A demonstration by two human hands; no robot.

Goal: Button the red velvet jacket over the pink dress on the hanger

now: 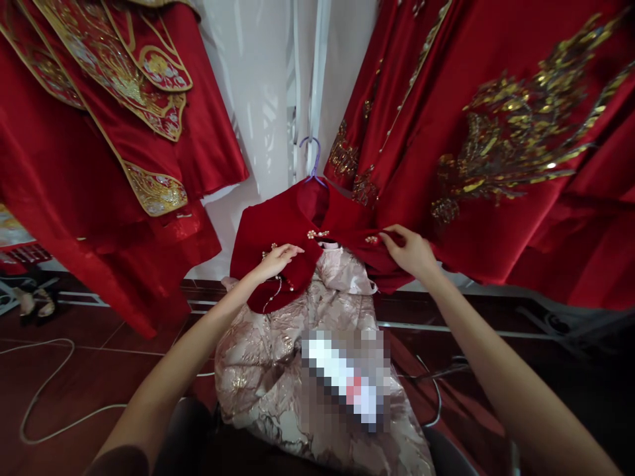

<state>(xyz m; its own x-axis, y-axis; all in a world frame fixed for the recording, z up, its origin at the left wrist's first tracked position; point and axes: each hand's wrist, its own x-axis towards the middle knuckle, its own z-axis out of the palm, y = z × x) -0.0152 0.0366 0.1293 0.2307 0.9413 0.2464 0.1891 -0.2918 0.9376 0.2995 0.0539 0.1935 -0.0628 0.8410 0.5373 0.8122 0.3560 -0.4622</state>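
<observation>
A short red capelet (278, 211) with pearl-like ornaments lies over a pale pink and gold brocade dress (342, 297) on a purple hanger (315, 165). My left hand (278, 260) rests on the left panel of the capelet, fingers stretched out over the fabric by a beaded ornament. With thumb and fingers, my right hand (411, 251) pinches the edge of the right panel and holds it out to the side. Near the neck opening sits a pearl clasp (317, 234); another ornament (372, 240) is close to my right fingertips. A blurred patch hides part of the skirt.
Red embroidered garments (153, 79) hang on the left. More red gowns with gold sequins (526, 125) hang on the right. A white metal upright (317, 73) stands behind the hanger. A pale cable (44, 390) and dark shoes (37, 305) are on the left floor.
</observation>
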